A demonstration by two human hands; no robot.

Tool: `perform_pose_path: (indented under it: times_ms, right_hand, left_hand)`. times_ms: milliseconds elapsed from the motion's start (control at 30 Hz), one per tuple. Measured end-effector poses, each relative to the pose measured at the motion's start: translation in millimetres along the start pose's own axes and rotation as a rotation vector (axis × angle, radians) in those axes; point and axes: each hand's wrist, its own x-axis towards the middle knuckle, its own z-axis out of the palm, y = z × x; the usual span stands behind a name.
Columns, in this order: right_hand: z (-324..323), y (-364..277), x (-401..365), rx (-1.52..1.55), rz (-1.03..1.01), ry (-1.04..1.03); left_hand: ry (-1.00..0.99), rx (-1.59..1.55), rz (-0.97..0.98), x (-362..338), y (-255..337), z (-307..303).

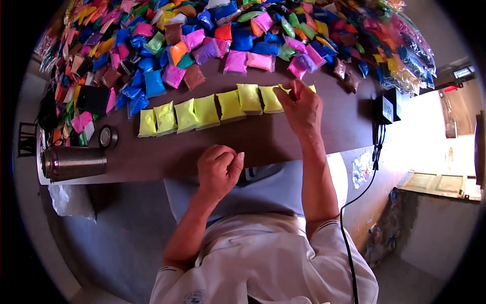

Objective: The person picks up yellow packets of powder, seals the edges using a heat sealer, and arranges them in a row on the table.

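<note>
Several yellow packets [205,111] lie side by side in a row across the brown table [152,161]. At the right end of the row, my right hand [304,107] is closed with thumb and fingers around a yellow packet, which it partly covers. My left hand [220,171] rests at the table's front edge, below the middle of the row. Its fingers are curled in and nothing shows in them. Behind the row spreads a large heap of small coloured packets [243,39].
A steel flask [76,163] lies on its side at the table's left front, near a round lid [108,136]. A black box [387,107] with a hanging cable [349,202] sits at the right edge. A black object [93,99] is at the left.
</note>
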Motion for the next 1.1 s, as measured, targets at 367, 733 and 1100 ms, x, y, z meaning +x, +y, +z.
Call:
perform_pose_path:
  times_ms: [367, 733, 1100]
  right_hand:
    - [34.0, -20.6, -8.0, -0.163, -0.202, -0.14]
    - [78.1, -78.5, -17.0, 0.004, -0.37, -0.354]
    - [96.6, -93.2, -21.4, -0.006, -0.442, -0.362]
  left_hand:
    - [0.011, 0.016, 0.033, -2.0, -5.1, 1.0]
    - [-0.013, 0.008, -0.021, -9.1, -10.0, 0.3]
    - [0.015, 0.033, 0.025, -8.7, -9.9, 0.0]
